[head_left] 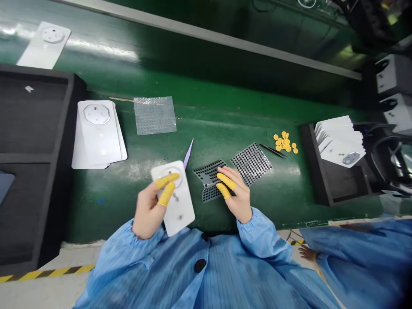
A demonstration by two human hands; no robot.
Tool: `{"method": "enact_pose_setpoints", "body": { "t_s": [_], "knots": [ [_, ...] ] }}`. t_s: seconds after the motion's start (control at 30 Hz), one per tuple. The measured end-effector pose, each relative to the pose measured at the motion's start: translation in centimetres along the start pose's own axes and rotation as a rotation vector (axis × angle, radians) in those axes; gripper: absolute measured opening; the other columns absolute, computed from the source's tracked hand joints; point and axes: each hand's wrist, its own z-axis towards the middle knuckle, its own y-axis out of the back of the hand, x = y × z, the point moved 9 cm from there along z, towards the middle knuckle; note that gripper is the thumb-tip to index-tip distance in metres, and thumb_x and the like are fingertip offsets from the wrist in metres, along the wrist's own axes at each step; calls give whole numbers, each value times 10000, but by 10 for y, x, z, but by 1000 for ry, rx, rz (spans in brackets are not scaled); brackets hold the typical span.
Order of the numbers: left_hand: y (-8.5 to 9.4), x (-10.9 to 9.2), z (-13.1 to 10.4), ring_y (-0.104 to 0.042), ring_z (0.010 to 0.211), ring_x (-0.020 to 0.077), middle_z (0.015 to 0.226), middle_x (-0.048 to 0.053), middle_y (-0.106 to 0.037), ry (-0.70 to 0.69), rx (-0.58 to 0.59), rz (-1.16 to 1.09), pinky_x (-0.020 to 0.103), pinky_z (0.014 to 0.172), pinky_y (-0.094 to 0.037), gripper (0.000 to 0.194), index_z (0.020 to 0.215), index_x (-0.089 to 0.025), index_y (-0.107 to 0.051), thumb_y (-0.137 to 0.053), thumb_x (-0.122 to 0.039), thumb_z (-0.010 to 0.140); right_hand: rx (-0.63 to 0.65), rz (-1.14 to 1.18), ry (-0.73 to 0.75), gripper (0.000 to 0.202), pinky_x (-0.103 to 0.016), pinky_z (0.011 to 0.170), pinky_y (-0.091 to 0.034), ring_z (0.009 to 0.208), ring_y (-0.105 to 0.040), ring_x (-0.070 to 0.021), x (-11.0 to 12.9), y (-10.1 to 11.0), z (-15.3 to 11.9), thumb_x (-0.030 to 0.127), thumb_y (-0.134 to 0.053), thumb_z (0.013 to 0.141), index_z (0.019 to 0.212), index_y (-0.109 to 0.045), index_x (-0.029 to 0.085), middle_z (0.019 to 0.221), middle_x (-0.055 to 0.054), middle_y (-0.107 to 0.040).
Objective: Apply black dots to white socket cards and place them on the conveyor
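My left hand [150,209], with yellow finger cots on thumb and forefinger, is in a pinch over the octagonal recess of a white panel [182,210]. Whatever sits between those fingertips is too small to make out. The panel lies slantwise in front of me, its lower end near the table's edge. My right hand [237,192], also in yellow finger cots, grips a bent sheet of black dots [209,171] between thumb and forefinger. Beside it, a second sheet of black dots [252,163] lies flat. A pale purple pointed strip [189,152] sticks out beyond the panel.
Stacked white panels [101,148] and bubble wrap [155,116] lie at left, beside a black tray [72,128]. Rightward are tweezers [273,150], loose yellow finger cots [283,142] and a black box [317,171] of white panels [337,139]. A co-worker's blue sleeve [360,244] shows at lower right.
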Motion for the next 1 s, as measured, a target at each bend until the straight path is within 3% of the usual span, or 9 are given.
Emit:
{"method": "enact_pose_setpoints", "body": {
  "t_s": [0.1,0.2,0.33,0.47,0.7,0.9,1.0],
  "knots": [
    [-46,-4,-5,-684,965,310,1039,151,-733,38,264,-51,405,876,-543,438,953,-98,-741,-682,-485,757,36,-8,20,314,-530,1089,-341,1209,-561,-222,13,7,5,166,-602,873,1183,-600,213,1187,-104,-667],
    [-68,-3,-6,-694,924,299,1023,150,-736,49,305,-54,409,850,-552,369,935,-101,-743,-720,-404,726,79,-68,80,321,-571,1115,-270,1253,-522,-247,25,5,5,184,-620,861,1180,-591,211,1224,-111,-646],
    [-69,5,-7,-690,934,291,1025,150,-734,64,260,-12,413,864,-541,323,952,-96,-740,-689,-337,744,32,-78,165,282,-555,1109,-305,1143,-595,-223,36,7,3,119,-595,850,1116,-613,210,1133,-87,-685],
    [-70,0,-9,-690,922,282,1027,145,-728,-5,287,52,383,822,-552,300,961,-103,-737,-643,-311,766,135,-104,239,288,-459,1022,-455,978,-651,-175,43,-4,4,52,-465,873,1095,-606,170,1034,-88,-707],
    [-78,7,-2,-691,903,305,992,159,-733,-62,334,248,435,835,-537,294,937,-98,-739,-559,-232,747,103,-141,403,222,-392,872,-575,973,-652,-197,43,-18,-7,39,-470,857,1013,-601,127,1012,-141,-692],
    [-85,18,4,-698,880,293,955,122,-749,-58,340,284,430,852,-530,238,853,-146,-750,-576,-210,705,122,8,216,158,-324,742,-585,902,-650,-184,18,-33,-8,129,-518,870,1010,-588,153,964,-124,-669],
    [-76,17,5,-696,917,284,967,106,-751,-47,344,292,418,893,-521,222,881,-155,-745,-618,-232,717,62,44,133,127,-294,751,-570,878,-642,-152,7,-31,-4,140,-506,886,990,-577,159,923,-97,-658]
  ]
}}
